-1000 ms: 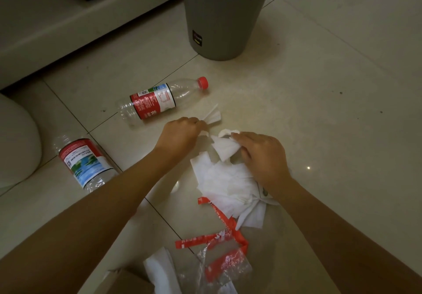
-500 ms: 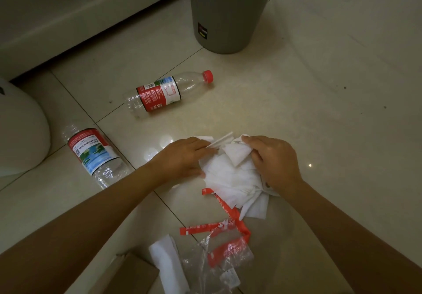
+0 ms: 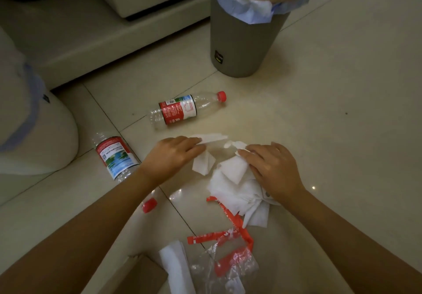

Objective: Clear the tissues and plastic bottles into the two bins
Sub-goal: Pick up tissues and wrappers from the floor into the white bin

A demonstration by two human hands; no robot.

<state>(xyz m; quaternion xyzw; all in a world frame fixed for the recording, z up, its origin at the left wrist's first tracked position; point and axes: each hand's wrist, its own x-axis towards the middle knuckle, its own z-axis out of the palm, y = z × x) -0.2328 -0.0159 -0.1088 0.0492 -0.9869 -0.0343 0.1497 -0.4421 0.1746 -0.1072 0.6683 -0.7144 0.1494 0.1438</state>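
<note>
Left hand (image 3: 174,156) pinching a tissue (image 3: 204,162); right hand (image 3: 271,168) curled on the tissue pile (image 3: 235,191); bottle (image 3: 182,111) just beyond left hand; grey bin (image 3: 242,49) farther off.

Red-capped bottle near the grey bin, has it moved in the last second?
No. The red-capped bottle still lies with its base on the tile seam, below the grey bin.

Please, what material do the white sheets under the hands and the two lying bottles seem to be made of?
White sheets: seemingly soft matte tissue paper, judging by crumples and folds. Bottle near the grey bin and bottle beside the left arm: probably thin clear glossy plastic, since the floor shows through; printed labels, red caps.
</note>
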